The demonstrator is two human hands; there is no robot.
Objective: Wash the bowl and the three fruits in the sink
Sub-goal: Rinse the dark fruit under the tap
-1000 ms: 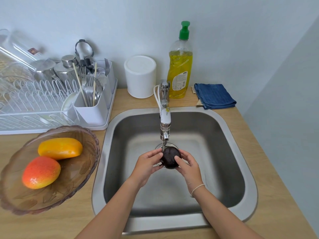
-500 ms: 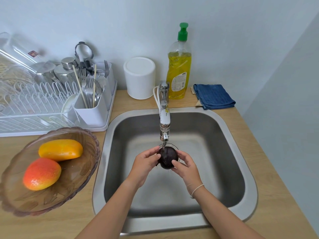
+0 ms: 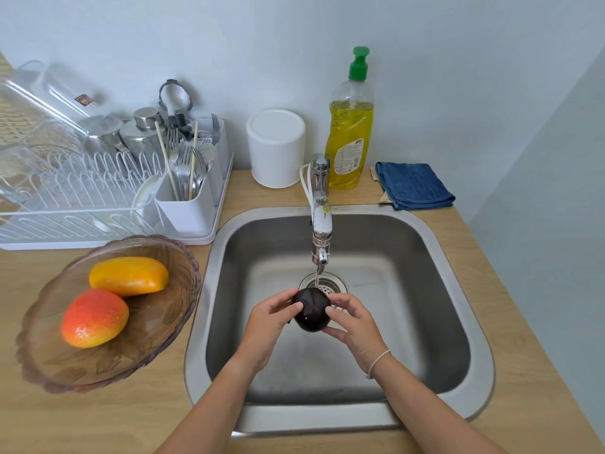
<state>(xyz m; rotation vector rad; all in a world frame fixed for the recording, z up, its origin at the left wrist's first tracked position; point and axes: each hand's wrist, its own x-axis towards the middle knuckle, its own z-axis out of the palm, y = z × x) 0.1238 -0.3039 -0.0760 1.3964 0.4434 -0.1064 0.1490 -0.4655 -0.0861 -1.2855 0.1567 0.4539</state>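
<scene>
Both hands' fingers (image 3: pixel 281 308) clasp a glossy, dark, round fruit (image 3: pixel 311 309) between them. Steel sink (image 3: pixel 425 290) lies beneath; label writing unreadable.

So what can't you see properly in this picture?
- Head view: the far side of the dark fruit is hidden; the left hand and right hand cover its edges.
- The drain strainer is partly behind the fruit.
- The dish soap bottle label print is too small to read.
- The drying rack is cut off by the left edge.
- The forks in the cutlery holder overlap too much to count.
</scene>
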